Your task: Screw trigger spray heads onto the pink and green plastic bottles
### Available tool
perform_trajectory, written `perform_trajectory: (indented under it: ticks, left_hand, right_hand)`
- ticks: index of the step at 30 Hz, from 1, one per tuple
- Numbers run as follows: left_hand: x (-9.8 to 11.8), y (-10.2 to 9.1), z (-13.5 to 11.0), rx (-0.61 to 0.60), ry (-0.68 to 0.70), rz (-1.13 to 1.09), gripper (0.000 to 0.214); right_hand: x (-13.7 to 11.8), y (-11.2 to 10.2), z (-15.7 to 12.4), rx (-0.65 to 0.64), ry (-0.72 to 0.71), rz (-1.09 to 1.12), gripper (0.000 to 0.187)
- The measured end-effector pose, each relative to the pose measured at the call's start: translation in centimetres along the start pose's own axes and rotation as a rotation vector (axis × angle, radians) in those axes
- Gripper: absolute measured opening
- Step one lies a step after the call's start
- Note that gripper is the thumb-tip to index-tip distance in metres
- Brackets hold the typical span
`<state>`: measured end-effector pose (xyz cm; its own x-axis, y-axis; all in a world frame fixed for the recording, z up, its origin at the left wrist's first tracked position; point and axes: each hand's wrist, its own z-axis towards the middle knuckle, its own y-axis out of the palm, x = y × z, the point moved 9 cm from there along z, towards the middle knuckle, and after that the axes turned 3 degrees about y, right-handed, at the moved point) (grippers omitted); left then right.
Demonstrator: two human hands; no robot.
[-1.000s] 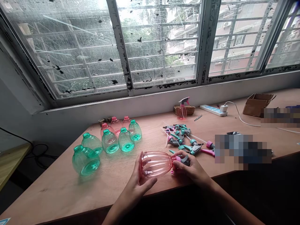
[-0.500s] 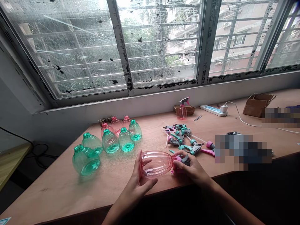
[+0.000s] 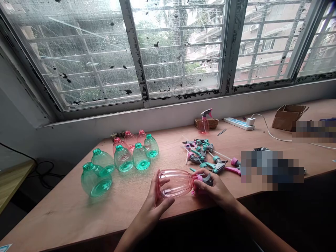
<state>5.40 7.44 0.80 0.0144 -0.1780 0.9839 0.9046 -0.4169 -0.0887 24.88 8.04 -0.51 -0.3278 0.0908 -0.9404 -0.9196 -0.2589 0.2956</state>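
Observation:
A clear pink bottle [image 3: 174, 183] lies sideways in the air above the table's front edge, its neck pointing right. My left hand [image 3: 159, 201] cups its base, fingers behind and thumb underneath. At the neck, my right hand [image 3: 214, 187] grips a grey and pink trigger spray head [image 3: 203, 179] against the bottle's mouth. How far it is threaded on, I cannot tell. Beyond my right hand lies a pile of loose spray heads [image 3: 201, 154] with white tubes, in green, pink and grey. Left of my hands stand several green bottles [image 3: 141, 157] and pink bottles [image 3: 130, 140], all without heads.
An assembled pink spray bottle [image 3: 203, 126] stands by the wall beside a small brown box [image 3: 214, 123]. Tweezers [image 3: 222, 132], a white power strip [image 3: 238, 123] with a cable and an open cardboard box [image 3: 288, 117] are at the back right. Blurred patches cover items on the right.
My left thumb has shifted slightly up toward the bottle. Otherwise the bottle and both hands stay in nearly the same place.

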Motion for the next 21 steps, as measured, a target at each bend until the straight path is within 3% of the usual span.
perform_trajectory:
  ticks: [6, 21]
  left_hand:
    - [0.68, -0.17, -0.08, 0.005, 0.012, 0.069, 0.081]
    - [0.72, 0.29, 0.10, 0.021, 0.045, -0.028, 0.092]
  right_hand:
    - [-0.18, 0.04, 0.09, -0.005, -0.009, -0.014, 0.034]
    - [0.02, -0.28, 0.14, 0.006, 0.000, -0.017, 0.036]
